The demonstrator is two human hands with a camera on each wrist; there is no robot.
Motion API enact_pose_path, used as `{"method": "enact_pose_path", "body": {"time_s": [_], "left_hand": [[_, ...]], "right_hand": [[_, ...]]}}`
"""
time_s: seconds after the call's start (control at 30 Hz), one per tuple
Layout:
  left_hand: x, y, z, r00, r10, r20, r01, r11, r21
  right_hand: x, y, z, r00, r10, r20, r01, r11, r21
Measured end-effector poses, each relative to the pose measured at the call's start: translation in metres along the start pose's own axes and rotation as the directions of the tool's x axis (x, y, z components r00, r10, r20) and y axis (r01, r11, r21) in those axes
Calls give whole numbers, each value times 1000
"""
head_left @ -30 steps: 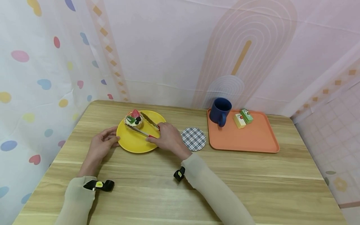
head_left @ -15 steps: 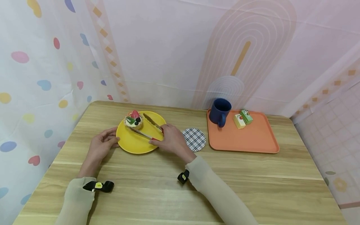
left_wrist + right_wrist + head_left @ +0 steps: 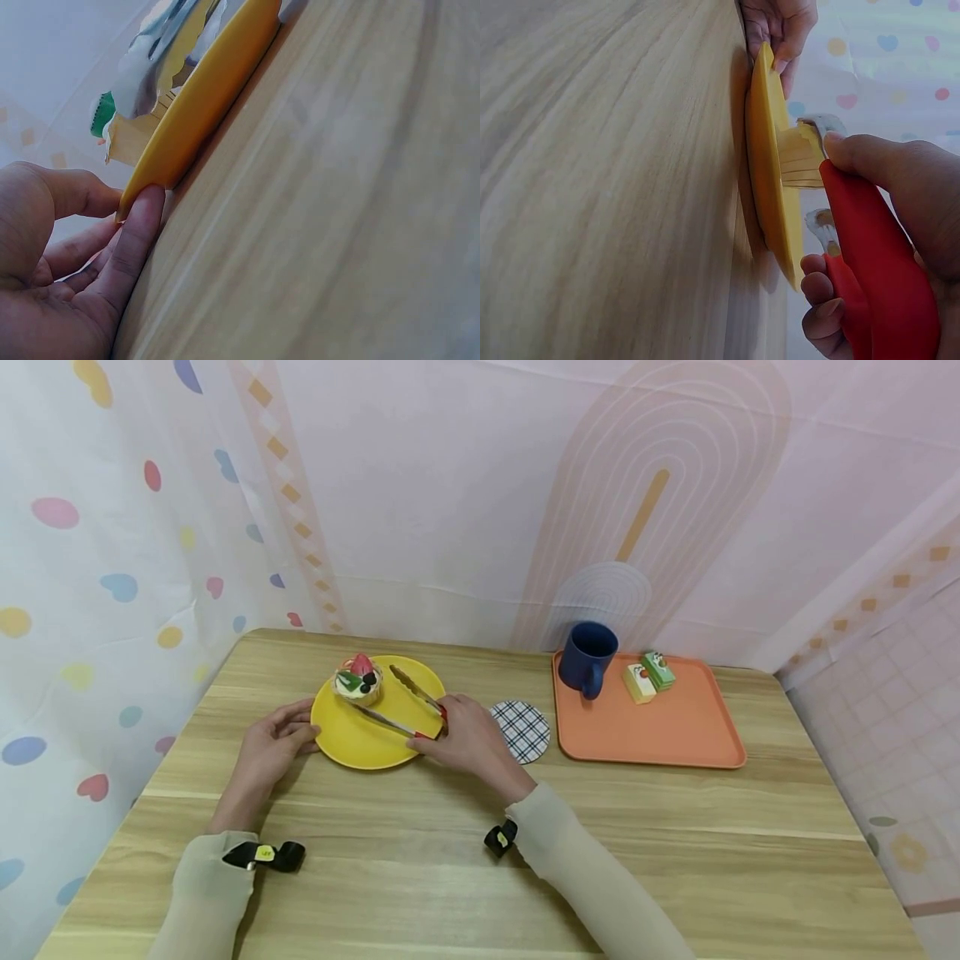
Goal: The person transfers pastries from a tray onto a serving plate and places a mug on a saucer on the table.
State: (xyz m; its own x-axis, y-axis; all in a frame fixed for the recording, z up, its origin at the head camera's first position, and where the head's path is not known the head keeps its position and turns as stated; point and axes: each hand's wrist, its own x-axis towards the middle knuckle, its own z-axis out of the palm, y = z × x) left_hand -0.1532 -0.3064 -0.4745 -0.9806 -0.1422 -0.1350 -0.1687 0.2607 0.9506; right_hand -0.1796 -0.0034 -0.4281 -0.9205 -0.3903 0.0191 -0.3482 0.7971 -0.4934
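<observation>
In the head view my left hand (image 3: 272, 742) is at the left edge of a yellow plate (image 3: 363, 742). The left wrist view shows its thumb (image 3: 139, 232) and index finger pinching the plate's rim. A small fruit tart (image 3: 357, 682), topped with a strawberry and dark berries, sits on the plate's far left part. My right hand (image 3: 474, 742) grips metal tongs by their red handles (image 3: 877, 262). The tongs' arms are spread over the plate. One tip lies close to the tart's near side; the other is to its right, with a gap between.
A round plaid coaster (image 3: 521, 732) lies just right of my right hand. Farther right, an orange tray (image 3: 652, 739) carries a dark blue mug (image 3: 587, 658), a yellow cake piece (image 3: 639, 683) and a green one (image 3: 658, 671). A patterned cloth (image 3: 450, 510) hangs behind the table.
My right hand has drawn back to the right and slightly toward me, bringing the tongs' tips away from around the tart. The tart, plate and left hand stay in place.
</observation>
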Motion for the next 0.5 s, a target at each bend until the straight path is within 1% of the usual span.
{"method": "enact_pose_path", "body": {"time_s": [0.2, 0.5], "left_hand": [[0, 0, 0, 1000, -4, -1, 4, 1000, 1], [-1, 1, 0, 1000, -9, -5, 9, 1000, 5]], "right_hand": [[-6, 4, -2, 1000, 3, -10, -3, 1000, 6], [-17, 8, -7, 1000, 11, -29, -10, 999, 44]]}}
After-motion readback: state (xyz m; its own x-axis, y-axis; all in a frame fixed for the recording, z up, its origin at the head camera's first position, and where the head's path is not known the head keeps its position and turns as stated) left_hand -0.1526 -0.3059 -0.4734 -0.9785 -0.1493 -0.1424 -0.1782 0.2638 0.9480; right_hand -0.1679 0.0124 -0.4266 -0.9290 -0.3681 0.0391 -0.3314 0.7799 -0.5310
